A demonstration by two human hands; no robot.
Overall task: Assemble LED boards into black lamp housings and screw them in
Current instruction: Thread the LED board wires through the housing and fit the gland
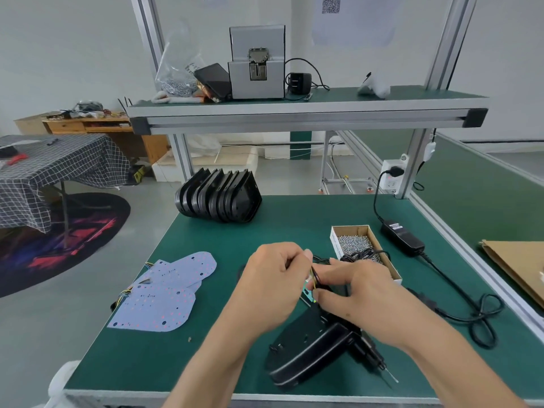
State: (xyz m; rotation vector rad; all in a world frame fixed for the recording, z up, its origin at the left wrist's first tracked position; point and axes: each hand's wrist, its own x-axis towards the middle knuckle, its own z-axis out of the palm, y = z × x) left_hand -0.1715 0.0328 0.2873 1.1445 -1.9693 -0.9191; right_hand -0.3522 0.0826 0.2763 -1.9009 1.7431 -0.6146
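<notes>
Much of the work is hidden behind the two hands, which meet over the middle of the green bench top. The left hand has its fingers curled, thumb and forefinger pinching thin dark and yellow wires; the right hand also pinches at the same wires with thumb and fingertips, though exactly where the wires end cannot be made out. A sliver of pale board edge shows between the hands, too little to identify. Below them lies a black lamp housing, blurred, its rounded rim toward the near edge of the bench; an electric screwdriver lies partly under it and the right wrist, bit pointing to the near right. To the left, well apart, lie overlapping white LED boards dotted with red marks, with yellow and dark leads at their left edge. At the far side stands a row of nested black housings. A cardboard box of small silver screws sits just beyond the right hand, a dark cable draped across it. A black power adapter lies to the right, its cord looping toward the bench corner.
</notes>
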